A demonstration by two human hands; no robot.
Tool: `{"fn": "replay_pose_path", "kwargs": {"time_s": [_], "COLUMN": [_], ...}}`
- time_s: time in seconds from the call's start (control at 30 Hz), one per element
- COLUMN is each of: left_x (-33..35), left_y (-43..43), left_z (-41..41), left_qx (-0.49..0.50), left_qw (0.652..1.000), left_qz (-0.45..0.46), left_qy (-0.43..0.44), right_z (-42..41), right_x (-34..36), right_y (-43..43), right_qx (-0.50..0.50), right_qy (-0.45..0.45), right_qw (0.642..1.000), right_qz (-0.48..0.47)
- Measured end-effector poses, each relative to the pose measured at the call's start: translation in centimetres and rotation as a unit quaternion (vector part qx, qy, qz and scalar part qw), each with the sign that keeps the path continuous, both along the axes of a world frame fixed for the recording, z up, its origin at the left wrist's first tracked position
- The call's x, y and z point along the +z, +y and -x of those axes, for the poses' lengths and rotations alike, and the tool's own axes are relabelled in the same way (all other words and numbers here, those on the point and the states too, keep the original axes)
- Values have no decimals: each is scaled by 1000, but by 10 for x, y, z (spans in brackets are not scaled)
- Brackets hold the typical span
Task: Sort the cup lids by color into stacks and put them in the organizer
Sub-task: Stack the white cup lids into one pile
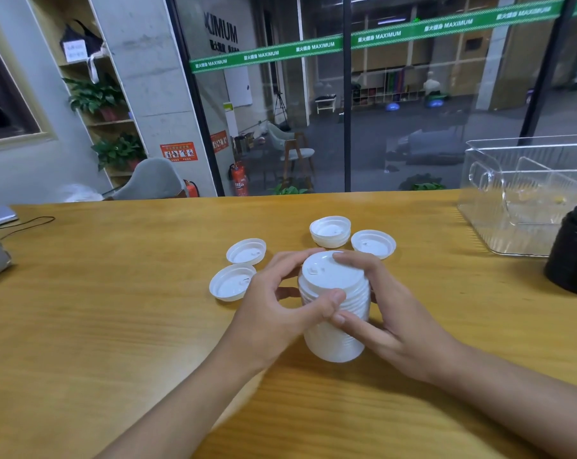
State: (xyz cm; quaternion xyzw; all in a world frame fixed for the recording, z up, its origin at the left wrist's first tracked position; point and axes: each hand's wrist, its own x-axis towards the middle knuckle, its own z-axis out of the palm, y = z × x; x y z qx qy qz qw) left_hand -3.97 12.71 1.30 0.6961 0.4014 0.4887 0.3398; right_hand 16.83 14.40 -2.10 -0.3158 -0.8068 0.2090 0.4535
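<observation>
I'm partway through building the white stack (333, 313) at the middle of the table (115, 326), with my left hand (274, 303) and right hand (393, 316) both curled round its sides. Next, I judge, the loose white lids (245, 251) just beyond it go on top, which calls for freeing one hand. The clear organizer (512, 207) sits far right by the back edge with the black stack (575, 256) just in front, so I'd approach from its open left side.

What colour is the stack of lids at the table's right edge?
The stack is black, shown in the head view.
</observation>
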Motion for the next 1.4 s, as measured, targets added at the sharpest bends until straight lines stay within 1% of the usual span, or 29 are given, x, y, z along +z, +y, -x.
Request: {"fn": "replay_pose_path", "kwargs": {"time_s": [0.2,0.27,0.3,0.33,0.4,0.43,0.47,0.53,0.57,0.63,0.77,0.93,1.03,1.13,1.2,1.33,1.4], "left_x": [-6,-8,-8,-7,-5,-5,-7,-15,-18,-21,-23,-19,-15,-8,-1,7,11], "left_y": [4,8,10,13,19,24,29,39,43,49,52,45,41,36,30,23,20], "left_z": [5,12,16,21,33,39,47,63,68,75,77,74,71,65,59,53,52], "left_qx": [-12,-26,-35,-32,17,58,100,171,192,220,255,266,257,246,237,196,162], "left_qw": [1000,999,999,999,1000,998,994,972,959,941,916,905,913,933,951,974,986], "left_qz": [-8,-10,-6,0,-6,-17,-35,-70,-76,-54,12,3,-34,-78,-73,-47,-28], "left_qy": [12,28,21,1,-15,3,40,145,193,250,311,332,315,250,182,101,24], "right_z": [0,-1,-1,-1,-2,-3,-3,-3,-3,-3,-3,-2,-3,-3,-3,-3,-2], "right_x": [1,1,1,1,1,1,1,0,0,1,1,2,1,1,1,1,1], "right_y": [-1,-1,-1,0,0,0,0,0,0,0,-1,-2,-1,-1,-1,-2,-2], "right_qx": [13,17,17,16,13,12,11,12,13,12,8,9,7,7,8,2,-3], "right_qy": [-3,-3,-5,-9,-13,-11,-10,-9,-9,-11,-14,-13,-12,-8,-4,11,23], "right_qw": [1000,1000,1000,1000,1000,1000,1000,1000,999,999,999,999,999,999,999,1000,999], "right_qz": [19,21,18,16,19,22,24,27,29,33,39,42,38,37,35,25,27]}}
